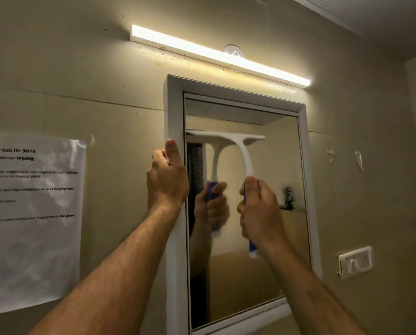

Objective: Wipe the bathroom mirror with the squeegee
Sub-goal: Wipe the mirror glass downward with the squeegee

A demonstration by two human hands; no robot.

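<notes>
— Well, the squeegee [236, 141] sits high on the mirror [262, 213], blade level and run right into the left edge of the glass.

— And the right hand [257, 211] is wrapped tight round its blue handle. My worry is the angle — tilt that handle and one end of the blade lifts, leaving a streak.

— The left hand [167, 177] grips the frame [175, 112], thumb up. If it slides inward, that's a fresh fingerprint.

— Or pull too hard and the frame shifts. The light [221, 55] above would show every miss.
</notes>
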